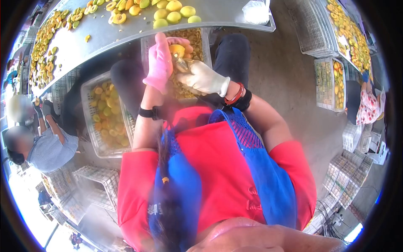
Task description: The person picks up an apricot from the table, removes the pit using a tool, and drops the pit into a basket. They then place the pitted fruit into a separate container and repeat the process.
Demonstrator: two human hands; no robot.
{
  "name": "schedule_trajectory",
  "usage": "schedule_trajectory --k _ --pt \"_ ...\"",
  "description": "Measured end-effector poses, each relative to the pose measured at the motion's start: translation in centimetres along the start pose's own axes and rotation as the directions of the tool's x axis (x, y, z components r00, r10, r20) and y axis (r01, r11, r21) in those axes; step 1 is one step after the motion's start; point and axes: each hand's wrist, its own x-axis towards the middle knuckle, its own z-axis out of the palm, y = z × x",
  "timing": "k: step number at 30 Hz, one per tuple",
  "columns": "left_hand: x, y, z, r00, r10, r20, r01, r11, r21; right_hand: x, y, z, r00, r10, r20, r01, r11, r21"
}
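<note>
Left hand (159,63), pink-gloved, fingers closed round a fruit (176,49), likely soft and slippery, best held by its sides; right hand (203,79) gripped a tool (183,65) touching it just beneath those fingers.

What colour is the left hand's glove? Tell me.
Pink: the left hand holding the fruit, head view.

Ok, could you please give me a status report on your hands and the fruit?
Left hand, pink glove, shut on yellow fruit. Right hand, white glove, shut on small tool against it. Crate of fruit pieces below.
</note>
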Motion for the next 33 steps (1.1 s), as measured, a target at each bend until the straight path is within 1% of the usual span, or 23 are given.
schedule_trajectory --k 1,3,4,6,8,9,10,12,14,16,17,18,19,20,21,22,23,24,26,29,30,32,33 --pt "0.1 -0.3 -0.3 0.999 0.010 0.035 -0.009 1.000 -0.016 -0.4 -4.2 -0.7 0.866 0.459 0.201 -0.500 0.819 0.283" --pt "0.7 -0.6 -1.0 0.994 -0.003 0.113 0.007 0.999 -0.034 -1.0 -3.9 -1.0 0.823 0.404 0.398 -0.564 0.660 0.496" --pt "0.4 -0.9 -1.2 0.977 0.064 0.201 -0.059 0.998 -0.030 -0.9 -3.7 -0.8 0.790 0.352 0.502 -0.608 0.553 0.569" --pt "0.7 -1.0 -1.4 0.898 0.287 0.333 -0.285 0.957 -0.055 -1.1 -2.1 -0.6 0.796 0.387 0.466 -0.605 0.550 0.576" --pt "0.8 -1.0 -1.2 0.929 0.334 0.161 -0.322 0.942 -0.094 -0.9 -1.4 -0.7 0.800 0.352 0.485 -0.599 0.512 0.615" --pt "0.7 0.6 -2.0 0.937 0.332 0.110 -0.332 0.943 -0.019 -0.7 -1.4 -0.4 0.796 0.360 0.487 -0.605 0.522 0.602" --pt "0.8 1.1 -3.5 0.943 0.329 -0.051 -0.329 0.944 -0.007 -0.8 -1.7 -0.3 0.795 0.369 0.482 -0.606 0.532 0.592" --pt "1.5 1.2 -7.8 0.847 0.399 -0.351 -0.362 0.917 0.170 -0.9 -1.6 0.1 0.797 0.444 0.409 -0.604 0.592 0.534" --pt "-0.9 3.4 -11.4 0.784 0.338 -0.521 -0.302 0.941 0.155 -1.0 -0.5 0.3 0.824 0.512 0.242 -0.563 0.695 0.448" --pt "-3.5 4.2 -15.9 0.662 0.339 -0.668 -0.062 0.913 0.403 -1.1 0.9 0.2 0.840 0.515 0.171 -0.539 0.757 0.370" --pt "-4.8 3.9 -20.3 0.684 0.311 -0.659 0.291 0.713 0.638 -1.1 0.9 0.4 0.852 0.513 0.108 -0.517 0.790 0.328" --pt "-6.2 5.6 -21.3 0.649 0.200 -0.734 0.677 0.287 0.677 -0.8 1.0 0.5 0.864 0.503 0.038 -0.492 0.824 0.282" --pt "-7.2 3.1 -26.5 0.670 0.180 -0.720 0.700 0.169 0.693 -0.9 2.1 0.3 0.886 0.463 0.032 -0.445 0.828 0.341" --pt "-8.1 1.8 -29.5 0.642 0.082 -0.762 0.753 0.121 0.647 -0.8 2.4 0.3 0.884 0.466 0.036 -0.443 0.810 0.385" --pt "-8.6 3.1 -28.6 0.617 0.034 -0.787 0.782 0.092 0.617 -0.6 2.2 0.2 0.877 0.479 0.040 -0.457 0.805 0.379" --pt "-8.4 3.4 -27.2 0.597 0.172 -0.784 0.785 0.076 0.614 -0.5 2.1 0.3 0.869 0.493 0.047 -0.473 0.798 0.374" --pt "-7.0 3.0 -26.8 0.656 0.301 -0.692 0.686 0.144 0.713 -0.2 1.3 0.4 0.867 0.494 0.058 -0.482 0.805 0.346" --pt "-5.8 2.6 -26.3 0.684 0.426 -0.593 0.571 0.193 0.798 0.1 0.0 0.2 0.872 0.485 0.067 -0.488 0.849 0.205" --pt "-1.6 3.9 -22.1 0.805 0.413 -0.425 0.334 0.276 0.901 0.6 0.5 0.5 0.941 0.336 -0.038 -0.334 0.906 -0.259" --pt "5.3 3.8 -16.3 0.918 0.335 -0.213 0.130 0.254 0.958 1.8 -0.6 -0.8 0.994 0.111 -0.015 -0.097 0.784 -0.614" --pt "7.6 3.4 -14.4 0.932 0.329 -0.150 0.078 0.221 0.972 2.2 -1.7 -1.4 0.994 0.111 -0.026 -0.108 0.847 -0.521" --pt "11.9 3.0 -11.0 0.976 0.183 -0.116 0.115 0.014 0.993 3.1 -4.2 -2.8 0.994 0.101 -0.046 -0.110 0.941 -0.321" --pt "13.6 2.5 -9.8 0.988 0.123 -0.098 0.098 0.006 0.995 3.6 -4.7 -3.5 0.997 0.033 -0.069 -0.043 0.986 -0.163"
